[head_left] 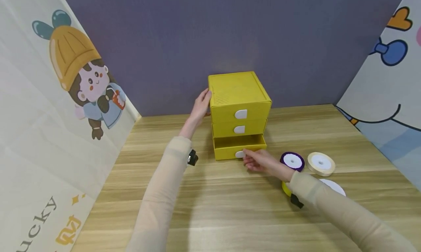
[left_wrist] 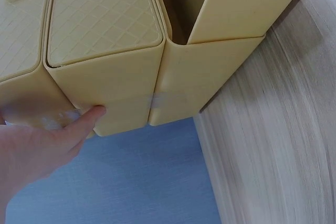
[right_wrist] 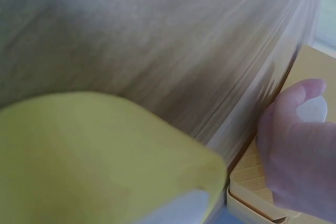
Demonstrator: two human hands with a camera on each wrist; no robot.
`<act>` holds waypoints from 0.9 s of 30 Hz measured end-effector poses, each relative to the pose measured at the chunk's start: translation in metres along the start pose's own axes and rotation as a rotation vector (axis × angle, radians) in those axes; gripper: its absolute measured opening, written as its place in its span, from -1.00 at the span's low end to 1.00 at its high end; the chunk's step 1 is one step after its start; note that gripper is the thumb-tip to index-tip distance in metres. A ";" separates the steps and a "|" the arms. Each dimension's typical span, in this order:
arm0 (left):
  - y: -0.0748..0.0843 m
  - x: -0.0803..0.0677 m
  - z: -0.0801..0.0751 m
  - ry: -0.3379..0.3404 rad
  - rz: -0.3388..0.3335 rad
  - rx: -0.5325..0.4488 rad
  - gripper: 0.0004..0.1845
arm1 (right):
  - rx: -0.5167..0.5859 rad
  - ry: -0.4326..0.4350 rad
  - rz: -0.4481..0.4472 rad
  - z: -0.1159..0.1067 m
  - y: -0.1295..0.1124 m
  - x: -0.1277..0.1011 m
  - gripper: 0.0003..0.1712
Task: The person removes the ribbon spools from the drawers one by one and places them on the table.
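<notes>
A yellow three-drawer box [head_left: 239, 89] stands against the back wall. Its bottom drawer [head_left: 225, 153] is pulled partway out, while the two above are closed. My left hand [head_left: 200, 105] rests on the box's left side near the top; in the left wrist view its finger [left_wrist: 86, 121] lies straight along the side wall. With my right hand [head_left: 260, 160] I pinch the white pull tab [head_left: 239, 154] of the bottom drawer. The right wrist view shows the fingers bent at that tab [right_wrist: 313, 109], partly covering it.
To the right lie a purple ribbon spool [head_left: 292, 161] and a cream ribbon spool [head_left: 321, 163]. A yellow ribbon spool [head_left: 287, 189] and a white-faced spool [head_left: 333, 186] are partly hidden by my right forearm. Printed side panels and a dark back wall [head_left: 164, 54] border the wooden table [head_left: 223, 208].
</notes>
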State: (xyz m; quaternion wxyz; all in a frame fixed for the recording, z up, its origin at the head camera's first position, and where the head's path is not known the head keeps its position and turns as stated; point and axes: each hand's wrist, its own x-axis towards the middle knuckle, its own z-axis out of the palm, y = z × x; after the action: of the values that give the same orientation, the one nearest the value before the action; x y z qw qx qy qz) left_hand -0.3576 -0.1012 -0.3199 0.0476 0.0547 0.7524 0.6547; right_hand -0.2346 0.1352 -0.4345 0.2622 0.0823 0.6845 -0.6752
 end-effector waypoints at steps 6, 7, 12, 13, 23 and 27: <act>0.000 0.000 0.000 0.004 0.011 -0.001 -0.34 | -0.011 0.000 -0.013 -0.002 -0.002 0.001 -0.52; 0.000 0.000 0.000 0.005 0.011 -0.002 -0.34 | -0.013 0.000 -0.015 -0.002 -0.002 0.002 -0.52; 0.000 -0.001 0.001 0.003 0.006 -0.008 -0.34 | -0.009 0.007 -0.009 -0.002 -0.003 0.004 -0.55; -0.001 -0.001 0.001 0.002 0.003 -0.008 -0.35 | -0.006 0.010 -0.008 -0.001 -0.003 0.005 -0.55; -0.001 -0.002 0.001 0.003 0.004 -0.004 -0.36 | 0.000 0.003 -0.015 -0.001 -0.006 0.010 -0.59; -0.001 -0.002 0.001 0.001 0.010 -0.008 -0.36 | 0.001 -0.004 -0.024 -0.002 -0.007 0.012 -0.58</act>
State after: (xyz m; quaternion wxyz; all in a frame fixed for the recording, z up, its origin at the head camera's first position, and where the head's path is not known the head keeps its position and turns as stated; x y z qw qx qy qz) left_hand -0.3552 -0.1009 -0.3210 0.0441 0.0581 0.7497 0.6577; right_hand -0.2491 0.1338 -0.4338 0.2554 0.0729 0.6846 -0.6788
